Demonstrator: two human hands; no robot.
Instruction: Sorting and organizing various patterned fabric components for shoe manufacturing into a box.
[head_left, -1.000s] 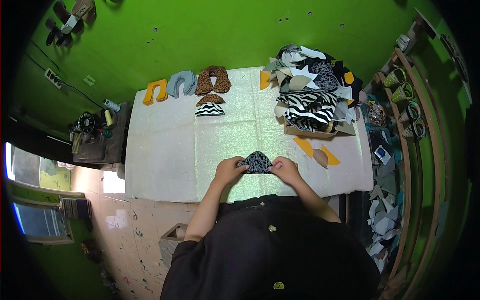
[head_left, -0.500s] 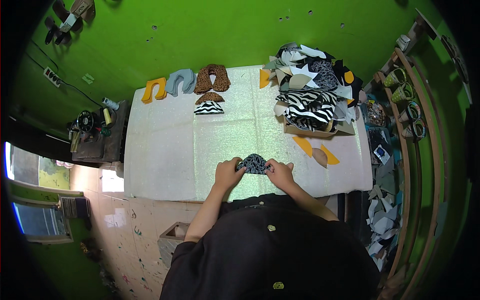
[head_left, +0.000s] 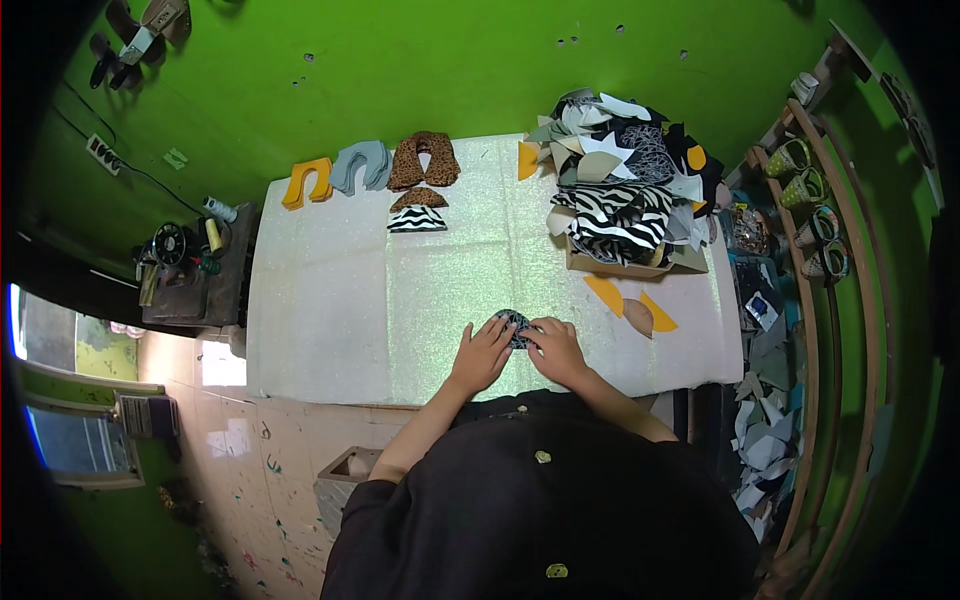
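Dark patterned cloth piece (head_left: 519, 340), near middle of the pale surface (head_left: 320, 330), partly hidden under both hands. At far left, yellow stack (head_left: 307, 183), then grey-blue stack (head_left: 361, 168), then spotted brown stack (head_left: 405, 172). Could slide out of line if knocked, being loose layers. Curved cutouts, U-shaped or arched, matte. Just below the spotted one, small brown spotted piece (head_left: 418, 199) and zebra-striped piece (head_left: 418, 220), round-topped, straight along the bottom.

Left hand (head_left: 484, 352) with fingers extended, flat over the piece. Right hand (head_left: 558, 350) with fingers bent onto the right side; can't tell if pinching or just pressing. Could skew or crease if pushed unevenly from both sides. Could also creep on the sheen underneath, probably slick. Looks thin and bendy, black with pale scribbly lines.

Farther right, pointed yellow scraps (head_left: 604, 294) with a brown scrap (head_left: 637, 317) between. Could get dragged if brushed. Then cardboard box (head_left: 612, 264), overfilled with a scrap heap (head_left: 612, 215), striped, grey and white. Could spill if bumped.
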